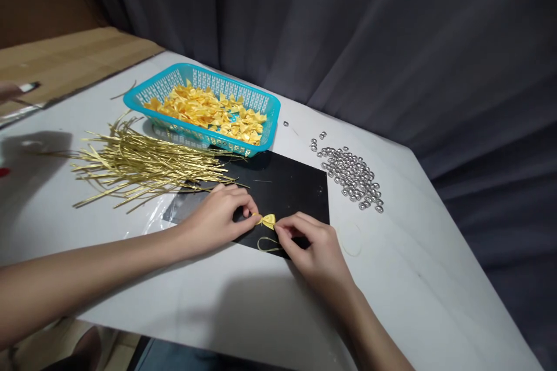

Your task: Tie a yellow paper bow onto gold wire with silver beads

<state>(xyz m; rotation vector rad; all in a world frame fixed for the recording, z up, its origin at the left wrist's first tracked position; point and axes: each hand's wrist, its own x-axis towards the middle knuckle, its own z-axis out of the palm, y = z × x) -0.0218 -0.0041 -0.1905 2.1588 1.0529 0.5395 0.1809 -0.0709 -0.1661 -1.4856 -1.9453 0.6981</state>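
Between my two hands is a small yellow ribbon bow (268,221), held just above a black sheet (300,182). My left hand (224,211) pinches the bow's left end between thumb and fingers. At its right end, the thumb and forefinger of my right hand (311,237) close on the bow. A thin pale cord loop (266,244) lies on the sheet under the bow, and its far end disappears behind my right hand. Beyond my left hand, a pile of gold twist ties (148,162) overlaps the sheet's left part.
A blue plastic basket (200,127) full of yellow bows (209,107) stands at the back. Small silver beads (350,174) lie scattered to the right on the white table (418,255). Another person's hand (11,91) shows at the left edge. A dark curtain (348,29) hangs behind.
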